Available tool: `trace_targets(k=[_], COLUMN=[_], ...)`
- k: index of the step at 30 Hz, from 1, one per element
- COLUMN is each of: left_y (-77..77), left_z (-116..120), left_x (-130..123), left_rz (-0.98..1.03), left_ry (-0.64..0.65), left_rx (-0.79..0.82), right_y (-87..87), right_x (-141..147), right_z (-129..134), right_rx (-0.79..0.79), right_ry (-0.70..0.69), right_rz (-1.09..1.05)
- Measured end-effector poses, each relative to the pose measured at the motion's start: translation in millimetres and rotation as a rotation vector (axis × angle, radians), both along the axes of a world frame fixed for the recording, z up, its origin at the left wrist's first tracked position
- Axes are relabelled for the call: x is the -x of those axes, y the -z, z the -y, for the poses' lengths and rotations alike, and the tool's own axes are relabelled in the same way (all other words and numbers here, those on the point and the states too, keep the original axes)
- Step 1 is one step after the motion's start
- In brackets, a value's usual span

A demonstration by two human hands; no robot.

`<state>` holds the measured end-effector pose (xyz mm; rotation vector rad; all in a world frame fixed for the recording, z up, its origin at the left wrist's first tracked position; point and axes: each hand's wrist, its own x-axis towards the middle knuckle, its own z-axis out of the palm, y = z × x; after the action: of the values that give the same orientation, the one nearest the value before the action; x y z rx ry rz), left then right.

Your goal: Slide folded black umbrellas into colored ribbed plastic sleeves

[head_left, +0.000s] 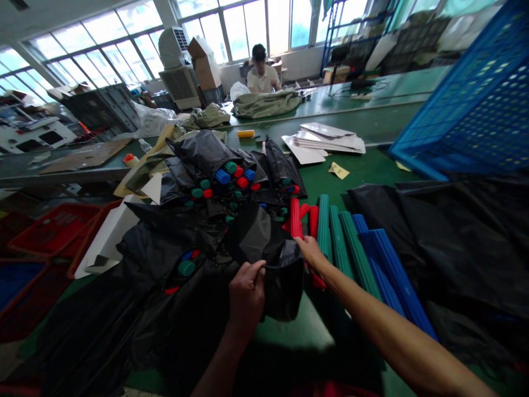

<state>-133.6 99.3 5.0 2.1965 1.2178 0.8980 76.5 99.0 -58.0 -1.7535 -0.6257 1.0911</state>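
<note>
A: Where was the black nylon cloth (285,281) when you looked?

B: Just left of the ribbed plastic tubes (339,242), raised above the green workbench (289,331), with its loose end hanging between the two hands.

A: And how did the left hand (247,295) have it?

B: In a tight fist, with the fingers wrapped over a thick fold. That was the sound way to hold it, I thought: a full handful that close to the edge gave the slippery cloth little chance to slide out.

A: The right hand (313,255)?

B: Harder to say. It reached across to the far edge of the cloth, right at the near ends of the tubes, with its fingers (301,243) against the fabric in a narrow hold. I couldn't tell whether they had really pinched it or were only touching. A firm pinch there would have kept the cloth taut between the hands.

A: What lay around it?

B: Black nylon bundles (206,157) with coloured plastic ends lay heaped left of the tubes. Beyond the tubes were a stack of white card (330,140) and a seated co-worker (261,74), and a blue plastic crate (467,99) stood to their right.
</note>
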Motion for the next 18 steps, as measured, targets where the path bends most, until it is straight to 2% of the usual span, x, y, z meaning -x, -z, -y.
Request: trace_targets(k=[3,5,8,10,12,14,16,18], left_y=[15.1,23.8,28.0,20.8,2.4,-28.1,-68.9,-116.3], left_z=[1.9,6.0,12.8,14.4,11.0,0.0,-19.9,-46.6], left_x=[-13.8,-23.3,-33.8,-37.7,-39.8,-41.4,-44.5,-51.5], left_rz=[-0.038,-0.061,-0.073,-0.053,-0.007,0.057,0.128,0.199], left_ry=[0.044,0.072,0.111,0.124,0.138,0.175,0.211,0.224], left_rx=[-0.031,-0.064,-0.075,-0.055,-0.034,-0.027,-0.062,-0.162], right_y=[-16.3,-30.5,-51.9,-65.5,-78.6,-90.4,-99.4,-103.8], right_x=[-27.3,-44.7,-65.1,-71.8,-73.1,-71.2,-69.1,-69.3], right_z=[41.6,57.1,52.4,35.8,18.0,6.3,4.5,12.7], right_rx=[-0.029,-0.09,-0.2,-0.258,-0.294,-0.317,-0.332,-0.327], right_ry=[0.032,0.03,0.014,0.017,0.053,0.104,0.144,0.176], right_rz=[-0.014,-0.03,-0.086,-0.097,-0.077,-0.071,-0.065,-0.024])
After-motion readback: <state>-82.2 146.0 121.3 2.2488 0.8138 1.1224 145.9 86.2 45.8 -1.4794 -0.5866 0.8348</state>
